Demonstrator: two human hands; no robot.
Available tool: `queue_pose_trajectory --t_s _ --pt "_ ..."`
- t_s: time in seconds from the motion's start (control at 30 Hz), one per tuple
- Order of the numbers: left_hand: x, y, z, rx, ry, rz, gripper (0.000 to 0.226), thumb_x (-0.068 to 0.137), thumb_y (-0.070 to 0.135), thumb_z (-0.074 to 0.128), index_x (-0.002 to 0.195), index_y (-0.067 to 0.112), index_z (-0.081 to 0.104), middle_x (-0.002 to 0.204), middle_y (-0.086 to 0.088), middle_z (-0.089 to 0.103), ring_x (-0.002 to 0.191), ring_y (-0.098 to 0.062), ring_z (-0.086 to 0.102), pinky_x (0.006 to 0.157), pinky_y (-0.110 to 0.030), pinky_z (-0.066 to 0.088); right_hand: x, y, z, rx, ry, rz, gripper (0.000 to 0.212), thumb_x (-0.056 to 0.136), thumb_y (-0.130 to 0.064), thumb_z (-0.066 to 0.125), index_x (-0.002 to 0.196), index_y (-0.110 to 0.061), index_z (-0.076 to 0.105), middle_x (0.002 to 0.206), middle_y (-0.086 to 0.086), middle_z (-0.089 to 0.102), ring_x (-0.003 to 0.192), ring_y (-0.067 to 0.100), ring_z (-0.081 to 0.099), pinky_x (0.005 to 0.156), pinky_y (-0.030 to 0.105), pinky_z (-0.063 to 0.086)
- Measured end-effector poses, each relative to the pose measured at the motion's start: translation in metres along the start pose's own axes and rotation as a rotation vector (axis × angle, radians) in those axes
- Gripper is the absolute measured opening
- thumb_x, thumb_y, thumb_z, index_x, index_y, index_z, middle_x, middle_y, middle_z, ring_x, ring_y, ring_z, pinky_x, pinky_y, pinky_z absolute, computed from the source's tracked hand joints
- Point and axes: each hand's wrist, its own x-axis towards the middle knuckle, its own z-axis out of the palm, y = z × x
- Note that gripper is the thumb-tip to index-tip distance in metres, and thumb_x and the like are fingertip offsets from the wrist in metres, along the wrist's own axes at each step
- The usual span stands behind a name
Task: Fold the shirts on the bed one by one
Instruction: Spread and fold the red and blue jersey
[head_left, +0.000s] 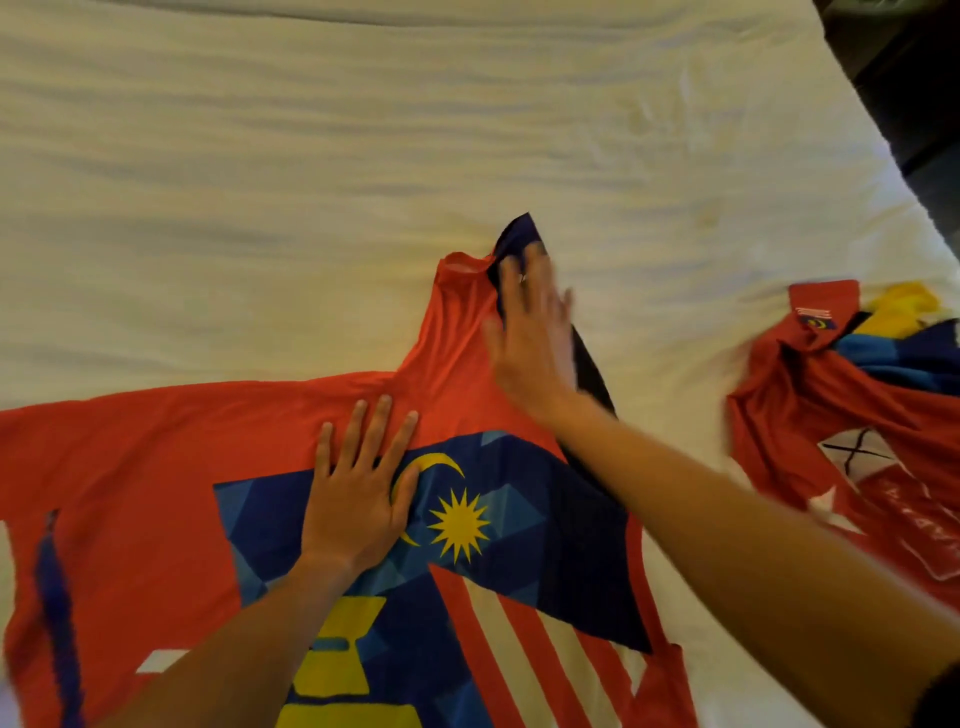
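The right hand (530, 332) is motion-blurred; the red shirt (156, 493) and second shirt (852, 415) run off the frame's edges

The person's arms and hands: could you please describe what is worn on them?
Both forearms are bare, with no sleeves in view. The right hand has a ring on one finger; the left hand shows none. A dark band, perhaps a watch, sits at the right wrist edge.

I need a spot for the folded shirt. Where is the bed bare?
Bare sheet spans the whole far side, beyond the red shirt and both hands. Crowded: the near side under that shirt, and the right edge, where a crumpled shirt pile lies.
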Motion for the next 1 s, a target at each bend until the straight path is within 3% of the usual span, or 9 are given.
queue_pose_trajectory --t_s 0.13,0.27,0.33,0.5,0.67,0.73,0.83,0.9,1.0 --pt "0.001 -0.002 0.002 0.009 0.019 0.011 0.063 0.101 0.047 0.026 0.159 0.025 0.018 0.167 -0.004 0.008 0.154 -0.028 0.007 0.121 -0.059 0.011 -0.103 0.004 0.022 -0.138 -0.34 -0.624 0.064 0.103 -0.042 0.036 0.159 -0.021 0.013 0.167 0.0 0.001 0.153 0.019 -0.004 0.12 0.058 0.008" --pt "0.003 -0.003 0.008 0.027 0.038 0.01 0.064 0.1 0.047 0.029 0.159 0.026 0.017 0.167 -0.004 0.009 0.154 -0.028 0.008 0.121 -0.058 0.009 -0.069 0.051 0.014 -0.178 -0.186 0.178 0.068 0.104 -0.05 0.026 0.159 -0.015 0.004 0.166 0.004 -0.009 0.152 0.022 -0.012 0.118 0.063 -0.004" --pt "0.003 -0.003 0.01 0.025 0.043 0.011 0.063 0.1 0.047 0.027 0.159 0.025 0.017 0.167 -0.004 0.009 0.154 -0.028 0.008 0.121 -0.058 0.01 -0.059 0.042 0.012 -0.121 -0.078 0.304 0.069 0.104 -0.048 0.024 0.158 -0.01 0.006 0.166 0.007 -0.005 0.152 0.024 -0.011 0.119 0.06 -0.007" --pt "0.001 -0.001 0.006 0.024 0.048 0.014 0.062 0.101 0.045 0.026 0.159 0.023 0.02 0.167 -0.005 0.01 0.153 -0.029 0.009 0.12 -0.059 0.012 -0.152 0.013 0.028 -0.119 -0.27 -0.439 0.067 0.102 -0.047 0.034 0.158 -0.015 0.016 0.167 0.004 0.003 0.153 0.02 0.001 0.118 0.059 0.012" --pt "0.004 -0.002 0.009 0.032 0.048 0.002 0.063 0.101 0.048 0.025 0.159 0.025 0.02 0.167 -0.005 0.011 0.153 -0.029 0.01 0.12 -0.057 0.009 -0.146 0.063 0.003 -0.28 -0.118 0.492 0.071 0.104 -0.048 0.026 0.157 -0.005 0.009 0.165 0.013 -0.003 0.153 0.03 -0.006 0.116 0.066 -0.002" --pt "0.003 -0.003 0.012 0.022 0.047 0.005 0.063 0.101 0.048 0.025 0.159 0.025 0.018 0.167 -0.004 0.01 0.153 -0.029 0.009 0.12 -0.057 0.008 -0.156 0.04 0.008 -0.183 -0.05 0.237 0.07 0.103 -0.048 0.024 0.157 -0.005 0.012 0.166 0.013 0.001 0.153 0.031 -0.001 0.118 0.064 -0.003" --pt "0.002 -0.003 0.011 0.017 0.046 0.0 0.063 0.101 0.048 0.025 0.159 0.026 0.017 0.167 -0.004 0.009 0.154 -0.028 0.007 0.12 -0.057 0.007 -0.211 0.008 0.025 -0.088 -0.244 -0.29 0.067 0.102 -0.046 0.032 0.158 -0.012 0.018 0.166 0.006 0.004 0.153 0.024 0.004 0.116 0.063 0.014" --pt "0.004 -0.001 0.009 0.014 0.043 -0.004 0.062 0.101 0.049 0.024 0.159 0.027 0.017 0.167 -0.004 0.009 0.154 -0.028 0.007 0.12 -0.057 0.006 -0.222 0.027 0.019 -0.192 -0.256 -0.105 0.069 0.1 -0.044 0.04 0.157 -0.013 0.018 0.166 0.005 0.005 0.153 0.024 0.004 0.116 0.064 0.016" --pt "0.006 0.0 0.005 0.008 0.011 -0.014 0.061 0.102 0.05 0.024 0.159 0.028 0.018 0.167 -0.005 0.012 0.153 -0.029 0.009 0.12 -0.056 0.006 -0.217 0.041 0.003 -0.326 -0.13 0.579 0.071 0.103 -0.045 0.032 0.157 -0.004 0.012 0.165 0.015 0.002 0.152 0.032 0.0 0.116 0.066 0.005"
